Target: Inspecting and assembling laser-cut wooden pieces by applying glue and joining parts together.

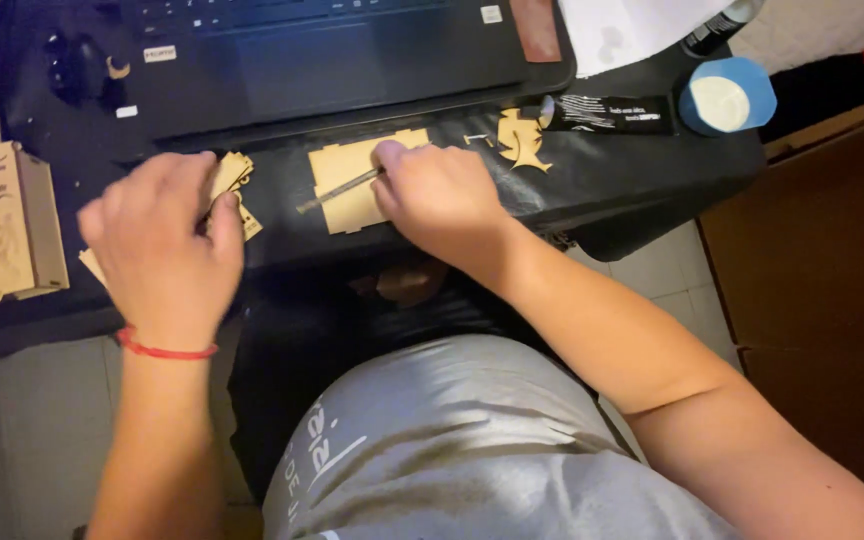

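My left hand [162, 240] grips a small stack of thin laser-cut wooden pieces [235, 180] over the black desk [602, 185], a red thread around its wrist. My right hand [437, 195] holds a slim metal file [337, 190] that lies slanted across a flat square wooden panel [347, 178] on the desk. A star-shaped wooden cutout [520, 140] lies just right of that hand.
A dark laptop [322, 60] sits behind the panel. A black glue tube [607, 113] and a blue-wrapped roll [727, 95] lie at the right. An engraved wooden box [2, 225] stands at the left. White paper [632, 30] lies at the top right. A brown cabinet [822, 280] stands beside the desk.
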